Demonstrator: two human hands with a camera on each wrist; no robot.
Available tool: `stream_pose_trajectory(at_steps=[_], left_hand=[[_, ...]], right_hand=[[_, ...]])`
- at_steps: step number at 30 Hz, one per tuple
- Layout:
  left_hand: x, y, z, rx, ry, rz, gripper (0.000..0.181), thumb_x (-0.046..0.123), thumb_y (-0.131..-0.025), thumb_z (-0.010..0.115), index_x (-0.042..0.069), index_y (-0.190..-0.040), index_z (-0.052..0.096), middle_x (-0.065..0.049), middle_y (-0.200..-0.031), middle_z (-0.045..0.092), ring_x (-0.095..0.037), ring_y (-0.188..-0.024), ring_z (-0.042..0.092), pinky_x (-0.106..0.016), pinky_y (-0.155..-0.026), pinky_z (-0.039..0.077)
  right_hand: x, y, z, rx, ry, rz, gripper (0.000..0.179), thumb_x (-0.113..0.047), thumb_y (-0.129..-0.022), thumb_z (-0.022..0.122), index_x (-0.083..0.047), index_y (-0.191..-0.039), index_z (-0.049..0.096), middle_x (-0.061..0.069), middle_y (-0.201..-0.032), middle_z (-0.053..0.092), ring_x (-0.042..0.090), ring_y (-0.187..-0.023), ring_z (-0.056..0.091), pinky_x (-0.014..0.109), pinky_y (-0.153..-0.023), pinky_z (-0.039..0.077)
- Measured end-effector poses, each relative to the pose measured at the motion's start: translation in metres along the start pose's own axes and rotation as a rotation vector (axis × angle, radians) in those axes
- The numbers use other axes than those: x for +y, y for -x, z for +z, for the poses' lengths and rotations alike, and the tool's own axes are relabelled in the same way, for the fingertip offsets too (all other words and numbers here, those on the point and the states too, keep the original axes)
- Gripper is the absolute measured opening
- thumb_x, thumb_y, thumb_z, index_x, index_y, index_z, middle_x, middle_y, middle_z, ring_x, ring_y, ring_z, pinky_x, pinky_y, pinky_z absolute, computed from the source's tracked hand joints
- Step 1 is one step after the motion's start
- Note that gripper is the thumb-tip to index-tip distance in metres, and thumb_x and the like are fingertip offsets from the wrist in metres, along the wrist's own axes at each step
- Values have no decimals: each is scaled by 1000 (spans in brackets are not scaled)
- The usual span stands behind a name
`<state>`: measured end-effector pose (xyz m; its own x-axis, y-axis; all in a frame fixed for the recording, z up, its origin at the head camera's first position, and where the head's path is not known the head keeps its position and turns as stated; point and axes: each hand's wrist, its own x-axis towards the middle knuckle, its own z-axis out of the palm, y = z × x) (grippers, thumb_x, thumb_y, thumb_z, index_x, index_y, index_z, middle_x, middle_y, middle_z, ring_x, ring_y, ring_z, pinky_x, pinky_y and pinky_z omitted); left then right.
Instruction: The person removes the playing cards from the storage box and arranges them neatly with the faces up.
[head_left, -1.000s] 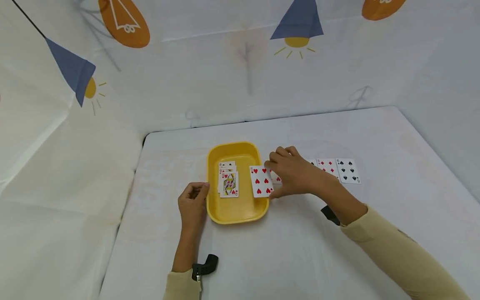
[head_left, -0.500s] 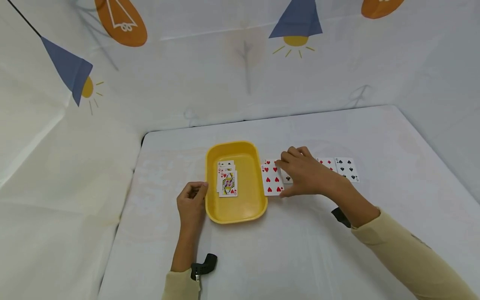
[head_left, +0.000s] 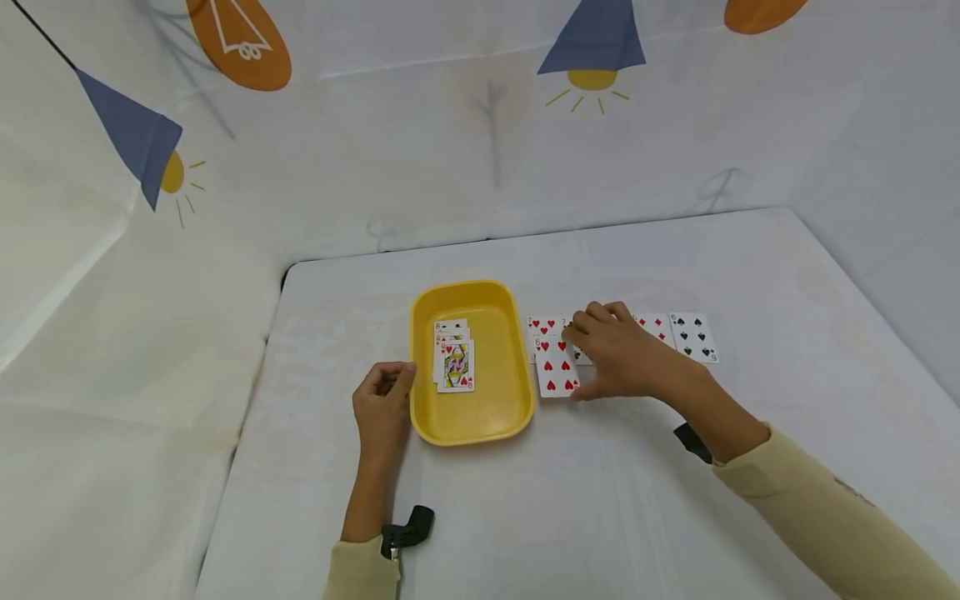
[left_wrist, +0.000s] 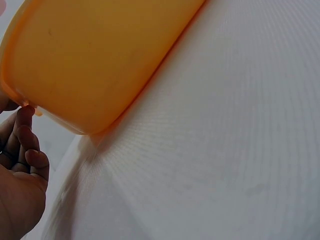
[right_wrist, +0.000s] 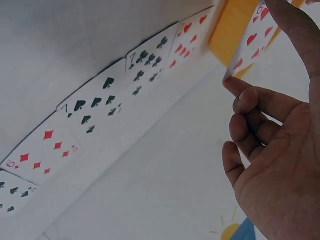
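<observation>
My right hand (head_left: 626,354) pinches a six of hearts playing card (head_left: 557,368) by its opposite edges, thumb at the near one and fingertips at the far one. In the head view this card overlaps the seven of hearts (head_left: 542,323), just right of the yellow tray (head_left: 474,435). Face up in the tray lie several overlapping cards, a queen of hearts (head_left: 455,368) on top. At the tray's left rim, my left hand (head_left: 384,402) pinches the edge between thumb and fingers. The left wrist view shows fingertips (left_wrist: 26,111) right at that rim.
A row of face-up cards runs right from the tray. The right wrist view shows a seven of clubs (right_wrist: 147,62), a seven of spades (right_wrist: 92,105) and a six of diamonds (right_wrist: 42,150) in it. A six of spades (head_left: 693,337) ends the row.
My right hand has carried the six of hearts rightward, from over the tray's right rim to beside the tray over the seven of hearts. The left hand stays at the rim.
</observation>
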<state>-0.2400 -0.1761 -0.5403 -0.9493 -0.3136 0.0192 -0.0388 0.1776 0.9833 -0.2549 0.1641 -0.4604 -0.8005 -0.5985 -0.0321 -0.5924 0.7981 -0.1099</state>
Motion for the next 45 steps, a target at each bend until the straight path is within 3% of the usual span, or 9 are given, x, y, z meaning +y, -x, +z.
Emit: stream_pose_trajectory(at_steps=[16,45], left_hand=[[-3,-1,2,5,-6,25,25,34,-92,74,9,-96,72,-8,-88,66,-22,-76,59,-20,-63,49],[-6,-2,-1,2,-11,15,26,34,-92,73,9,-97,72,-8,-89,66,-23,-77,59,-21,-63,50]], right_hand=[[-9,0,36,-75,21,-16,77,-58,-67,86,-4,-119,65,7,-106,54,27,-109,44,50,-101,33],[-12,-5,44,-109,21,25,79,-58,-65,88,-5,-120,66,6,-105,54,25,-107,43,49,-99,34]])
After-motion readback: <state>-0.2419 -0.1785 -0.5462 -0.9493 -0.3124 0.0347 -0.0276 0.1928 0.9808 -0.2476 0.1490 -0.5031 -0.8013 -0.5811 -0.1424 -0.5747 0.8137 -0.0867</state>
